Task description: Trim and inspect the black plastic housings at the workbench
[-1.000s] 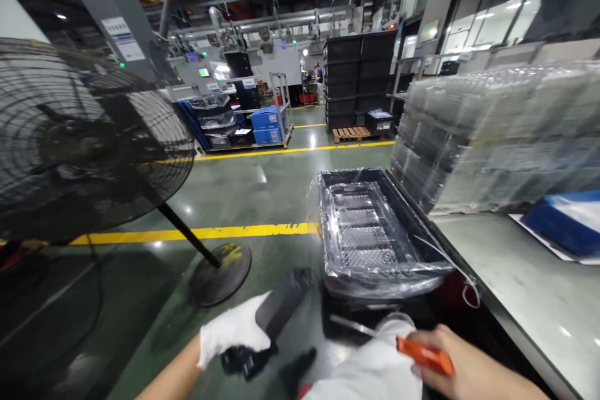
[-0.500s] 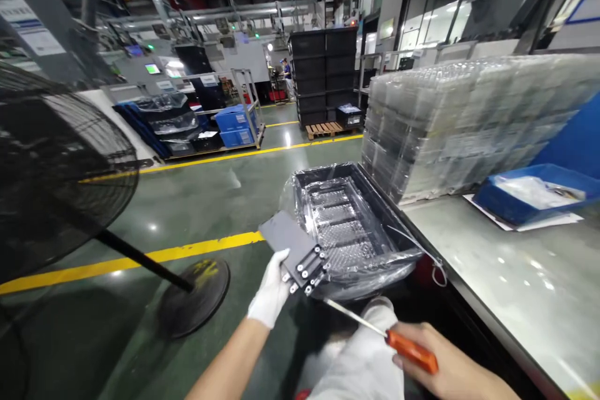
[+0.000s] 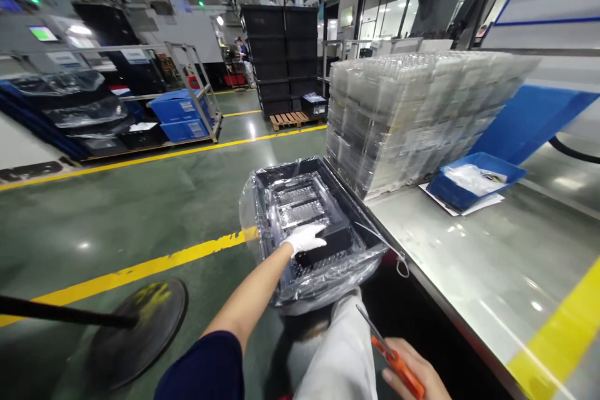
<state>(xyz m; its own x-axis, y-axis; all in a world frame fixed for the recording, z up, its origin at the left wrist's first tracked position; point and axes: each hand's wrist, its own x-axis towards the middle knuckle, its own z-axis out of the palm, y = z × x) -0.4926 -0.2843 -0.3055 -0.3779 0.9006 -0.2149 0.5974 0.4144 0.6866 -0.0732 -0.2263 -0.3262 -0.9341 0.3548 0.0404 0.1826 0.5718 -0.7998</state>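
Note:
My left hand (image 3: 305, 239), in a white glove, reaches into a black bin (image 3: 363, 215) lined with clear plastic. Its fingers grip a dark flat part (image 3: 330, 242), which lies low over a clear compartmented tray (image 3: 300, 195) inside the bin. Whether the part bears fully on the tray cannot be made out. Bare and closed, my right hand (image 3: 415, 372) holds a screwdriver (image 3: 398, 365) by its orange handle near my leg. The metal shaft points up and to the left, clear of the bin.
Right of the bin runs a pale worktop (image 3: 450, 250) with a tall stack of clear trays (image 3: 403, 119) and a blue tub (image 3: 469, 184). A round black stand base (image 3: 140, 331) sits on the floor at left. Black crates (image 3: 281, 56) stand farther back beside a person (image 3: 244, 56).
My left hand has carried the dark part rightward and down into the bin. The screwdriver has moved away from the part, its shaft now steeper. The view has turned right.

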